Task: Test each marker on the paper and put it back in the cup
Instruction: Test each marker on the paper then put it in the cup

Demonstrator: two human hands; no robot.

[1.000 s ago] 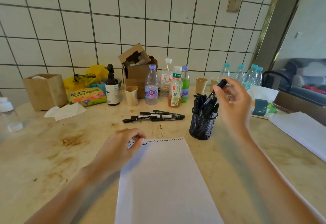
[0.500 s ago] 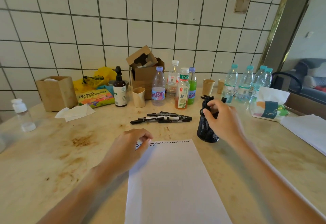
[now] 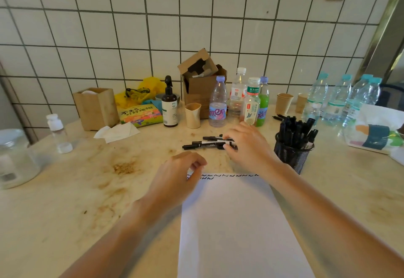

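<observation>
Right grip (image 3: pixel 244 144) closing fingers on loose black markers (image 3: pixel 203 145) on counter, we judge for next test; left grip (image 3: pixel 181 175), loosely curled, w/ nothing held, steadies white paper sheet (image 3: pixel 236 223).

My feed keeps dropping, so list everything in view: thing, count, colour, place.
loose markers: about four, black, beyond the paper
mesh cup: one, black, full of markers, right of the paper
paper: one, white, squiggles along its top edge
bottles: about nine, mostly clear, by the wall
paper cups: two, brown, back right
cardboard box: one, brown, by the wall
left hand: on the paper's corner, fingers curled
right hand: reaching onto the loose markers
</observation>
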